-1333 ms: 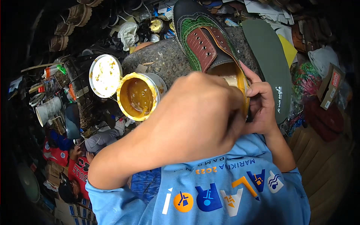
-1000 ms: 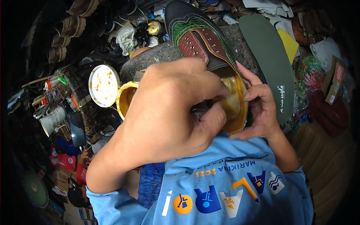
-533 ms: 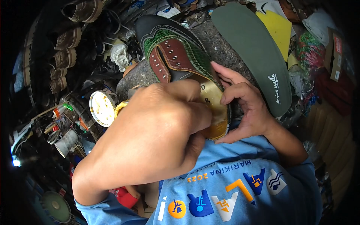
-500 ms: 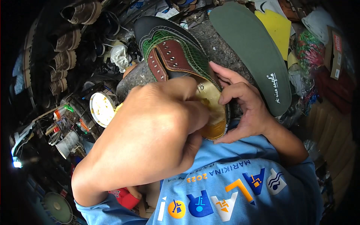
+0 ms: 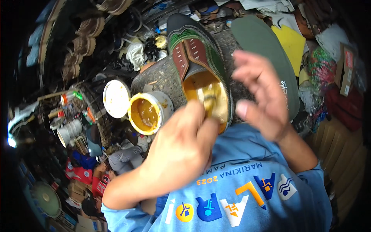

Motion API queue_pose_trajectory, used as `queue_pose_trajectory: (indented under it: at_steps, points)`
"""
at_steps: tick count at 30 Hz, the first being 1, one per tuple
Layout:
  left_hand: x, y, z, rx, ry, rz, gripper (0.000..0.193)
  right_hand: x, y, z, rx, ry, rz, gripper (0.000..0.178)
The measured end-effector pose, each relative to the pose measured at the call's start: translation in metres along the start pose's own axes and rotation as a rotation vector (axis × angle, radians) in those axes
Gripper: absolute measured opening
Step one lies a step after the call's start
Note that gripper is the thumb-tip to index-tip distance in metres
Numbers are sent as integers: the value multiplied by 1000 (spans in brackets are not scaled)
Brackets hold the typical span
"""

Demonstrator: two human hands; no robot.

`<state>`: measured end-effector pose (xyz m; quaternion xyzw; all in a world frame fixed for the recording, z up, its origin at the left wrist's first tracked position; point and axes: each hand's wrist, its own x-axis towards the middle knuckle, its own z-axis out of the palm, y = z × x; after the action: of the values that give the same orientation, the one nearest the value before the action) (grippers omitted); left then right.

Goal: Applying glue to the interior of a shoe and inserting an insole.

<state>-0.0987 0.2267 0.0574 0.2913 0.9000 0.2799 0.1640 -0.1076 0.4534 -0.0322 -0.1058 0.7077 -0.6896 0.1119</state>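
Observation:
A lace-up shoe (image 5: 205, 50) in black, green and reddish brown lies with its toe away from me and its heel against my shirt. Wet amber glue (image 5: 197, 83) coats part of its inside. My left hand (image 5: 181, 135) is closed at the heel opening, pinching what looks like a small glue brush (image 5: 210, 102); its tip is in the shoe and its handle mostly hidden. My right hand (image 5: 264, 94), slightly blurred, is raised right of the shoe, fingers apart and holding nothing. An open white tub (image 5: 166, 106) of the same glue stands left of the shoe.
The tub's white lid (image 5: 116, 98) leans beside it. Right of the shoe lie a dark green insole (image 5: 257, 42) and a yellow sheet (image 5: 290, 42). Brown shoes (image 5: 83, 42) line a rack at the left. A white cup (image 5: 69, 132) and clutter surround the stone-like work surface (image 5: 154, 77).
My right hand has let go of the shoe's heel edge and opened. My left hand has drawn back toward me, uncovering the shoe's inside and the glue tub. The whole view has shifted.

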Motion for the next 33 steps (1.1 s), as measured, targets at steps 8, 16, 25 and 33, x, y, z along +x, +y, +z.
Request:
queue_pose_trajectory:
  at_steps: [8, 16, 25, 33]
  points:
    - [-21, 6, 11, 246, 226, -86, 22, 143, 5, -10, -508, -566, -618, 38]
    - [-17, 19, 22, 273, 206, -90, 14, 152, 12, -3, -275, -452, -576, 16]
    - [-4, -2, 1, 132, 161, -139, 8, 148, 13, -5, -321, -401, -518, 11]
    - [6, -12, -7, 193, 283, -108, 7, 146, 6, -4, -357, -395, -523, 9]
